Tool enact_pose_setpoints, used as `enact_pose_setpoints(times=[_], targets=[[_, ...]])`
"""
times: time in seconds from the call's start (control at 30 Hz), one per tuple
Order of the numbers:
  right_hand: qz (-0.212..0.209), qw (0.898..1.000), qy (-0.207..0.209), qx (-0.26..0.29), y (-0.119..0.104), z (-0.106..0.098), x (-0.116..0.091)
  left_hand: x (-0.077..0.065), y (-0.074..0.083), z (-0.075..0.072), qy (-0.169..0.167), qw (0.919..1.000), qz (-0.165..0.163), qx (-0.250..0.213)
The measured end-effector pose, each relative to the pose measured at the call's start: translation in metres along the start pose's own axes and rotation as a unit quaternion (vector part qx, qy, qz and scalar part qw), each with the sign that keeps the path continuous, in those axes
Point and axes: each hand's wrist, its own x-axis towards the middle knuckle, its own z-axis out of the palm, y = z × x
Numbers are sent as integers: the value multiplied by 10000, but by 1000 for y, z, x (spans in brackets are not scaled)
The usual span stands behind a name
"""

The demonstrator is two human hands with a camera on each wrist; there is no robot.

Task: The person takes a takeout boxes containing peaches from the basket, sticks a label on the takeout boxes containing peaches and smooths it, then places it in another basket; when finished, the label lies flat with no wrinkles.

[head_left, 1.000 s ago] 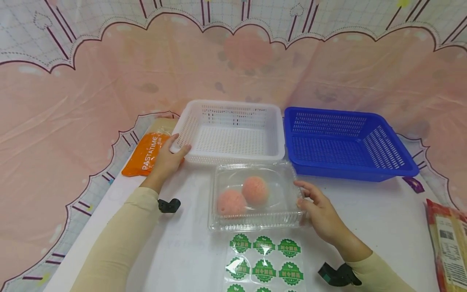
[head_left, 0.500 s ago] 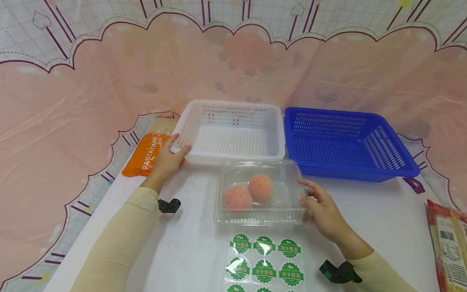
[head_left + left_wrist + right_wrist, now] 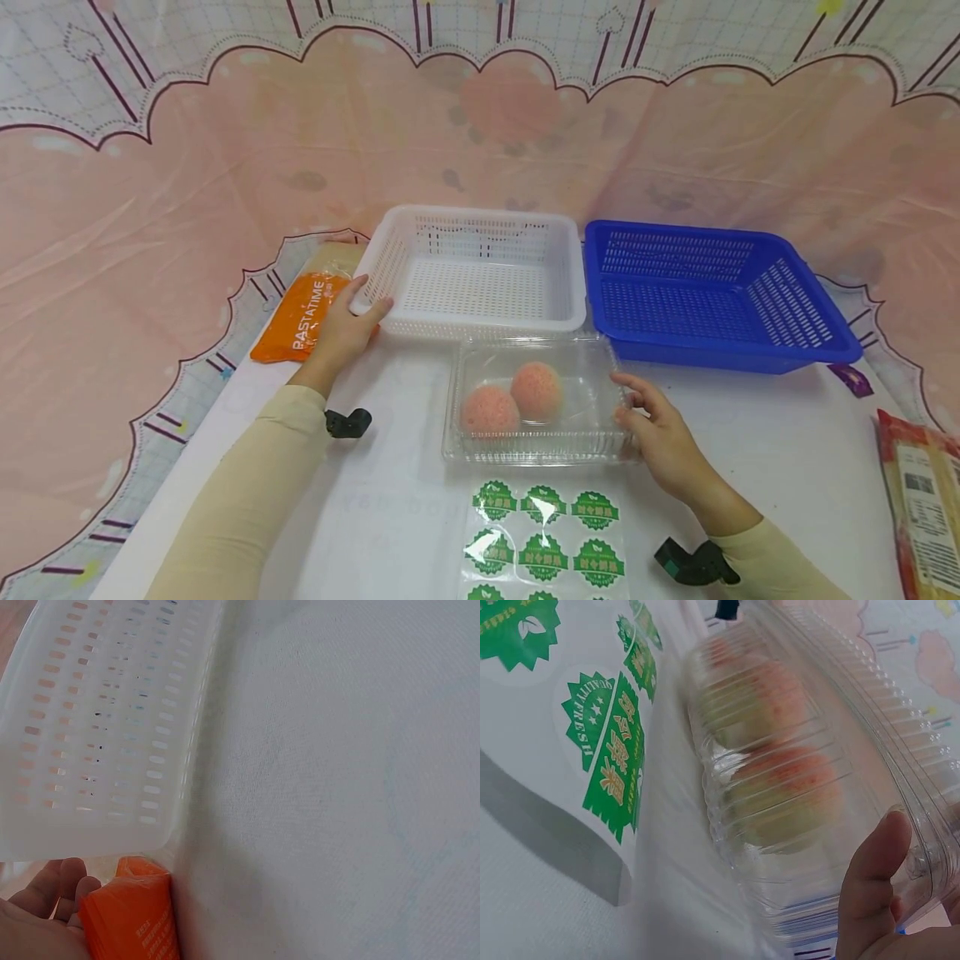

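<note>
A clear plastic clamshell box (image 3: 577, 392) lies in front of the baskets in the head view, its lid down. Inside it sit two round, peach-like fruits, a nearer one (image 3: 491, 410) and a farther one (image 3: 537, 392), pink with greenish sides in the right wrist view. My right hand (image 3: 663, 433) pinches the box's right edge, the thumb (image 3: 877, 870) on its near side. My left hand (image 3: 343, 329) holds the near left corner of a white slotted basket (image 3: 480, 321). In the left wrist view its curled fingers (image 3: 71, 877) show below the basket, beside an orange packet.
A blue basket (image 3: 727, 354) stands right of the white one. The orange PASTATIME packet (image 3: 296, 321) lies left of my left hand. A sheet of green round stickers (image 3: 543, 554) lies nearest me. At the far right are a red-and-yellow packet (image 3: 922, 508) and a small purple wrapper (image 3: 851, 379).
The clamshell box has shifted a little to the right and slightly away from me, with the fruits inside and my right hand on it. My left hand and the baskets stay where they were.
</note>
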Motion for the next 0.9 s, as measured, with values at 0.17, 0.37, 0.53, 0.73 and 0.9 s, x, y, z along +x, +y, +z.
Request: enact_pose_setpoints(times=[0.17,0.37,0.53,0.73,0.9], targets=[[34,10000,11,37,1,1,-1,0,0,0,-2,10000,-2,-3],[9,9999,-102,45,3,-2,-3,-1,-1,-1,-17,10000,53,-47],[-7,9996,-251,-119,5,-7,-3,-1,-1,-1,-18,10000,49,-36],[-32,9988,-418,-248,8,-13,-1,0,-1,-1,-64,10000,21,-70],[-13,9983,-580,-88,11,-17,0,0,0,-1,-84,9999,-19,-55]])
